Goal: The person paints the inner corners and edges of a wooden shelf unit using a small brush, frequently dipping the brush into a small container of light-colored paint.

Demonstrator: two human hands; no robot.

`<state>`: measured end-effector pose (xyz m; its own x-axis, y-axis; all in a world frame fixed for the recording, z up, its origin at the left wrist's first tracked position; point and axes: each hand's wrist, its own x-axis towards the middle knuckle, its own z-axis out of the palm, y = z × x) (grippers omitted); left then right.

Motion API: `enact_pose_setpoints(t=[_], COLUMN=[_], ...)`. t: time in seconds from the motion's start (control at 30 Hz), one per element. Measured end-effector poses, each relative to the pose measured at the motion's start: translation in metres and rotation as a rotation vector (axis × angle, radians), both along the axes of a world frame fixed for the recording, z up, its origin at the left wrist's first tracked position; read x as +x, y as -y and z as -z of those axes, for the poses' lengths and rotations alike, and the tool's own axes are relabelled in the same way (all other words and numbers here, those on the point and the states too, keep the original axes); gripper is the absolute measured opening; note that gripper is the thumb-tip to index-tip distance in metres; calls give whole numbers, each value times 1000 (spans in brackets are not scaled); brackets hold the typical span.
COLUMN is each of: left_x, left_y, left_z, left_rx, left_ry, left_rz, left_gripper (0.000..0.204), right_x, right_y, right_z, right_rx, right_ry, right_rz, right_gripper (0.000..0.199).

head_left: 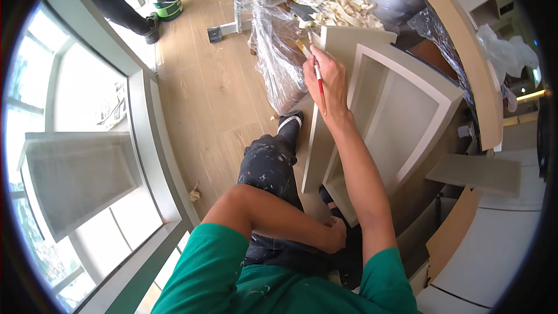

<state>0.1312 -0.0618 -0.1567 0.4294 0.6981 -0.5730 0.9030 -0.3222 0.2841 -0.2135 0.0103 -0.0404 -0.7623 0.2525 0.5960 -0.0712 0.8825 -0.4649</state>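
Note:
My right hand [327, 78] is closed round a thin paintbrush [321, 88] with a red and white handle. It is at the upper edge of a narrow beige board [317, 145], which stands tilted beside a beige framed cabinet door [407, 70] with a recessed panel. The brush's bristles are hard to make out behind my fingers. Across my lap lies my left forearm, and my left hand [333, 235] is curled near the door's lower corner. Whether anything is inside its fingers is hidden. My dark trousers [268, 163] are spattered with paint.
Clear plastic sheeting [278, 64] hangs from a metal stand [237, 17] ahead. Wood-coloured scraps [347, 13] are heaped behind the boards. At left, a grey panel [84, 177] leans by the window frame [152, 134]. Another person's legs [119, 0] stand near a green bucket [169, 7].

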Motion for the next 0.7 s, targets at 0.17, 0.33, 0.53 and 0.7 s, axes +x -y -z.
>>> enact_pose_setpoints(t=[0.17,0.33,0.53,0.7], left_x=[-9,34,45,6], left_y=[-6,-29,-36,-8], left_z=[-22,20,28,0], left_rx=[-78,-169,-255,-92], left_ry=[-73,-191,-228,-96], left_rz=[127,68,88,56], left_gripper=[49,55,57,45], right_x=[-17,-22,-12,-1], right_y=[-9,-4,-10,-17], right_z=[0,-4,-13,-21], right_rx=[40,-26,-500,-707], right_ry=[118,84,145,127], right_rz=[14,-2,21,-13], right_gripper=[17,19,24,26])
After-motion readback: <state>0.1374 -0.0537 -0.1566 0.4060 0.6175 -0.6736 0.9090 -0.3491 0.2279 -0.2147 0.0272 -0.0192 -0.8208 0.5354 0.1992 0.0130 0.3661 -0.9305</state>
